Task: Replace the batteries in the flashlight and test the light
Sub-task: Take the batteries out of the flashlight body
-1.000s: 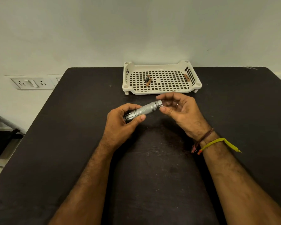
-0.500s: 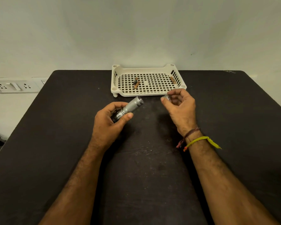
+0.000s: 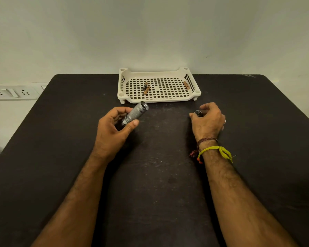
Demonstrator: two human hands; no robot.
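Flashlight [image 3: 135, 114] gripped in left hand [image 3: 112, 128], open end angled toward table's far edge | right hand [image 3: 208, 120] pinched tail cap [image 3: 198, 113] low over table | batteries [image 3: 146, 88] in tray [image 3: 159, 99] beyond, roughly midway between both hands

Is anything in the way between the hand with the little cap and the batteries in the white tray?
Nothing visible is. The right hand holds the small cap just in front of the white tray. Only bare black table lies between them. The batteries lie uncovered in the tray, and the flashlight sits off in the left hand.
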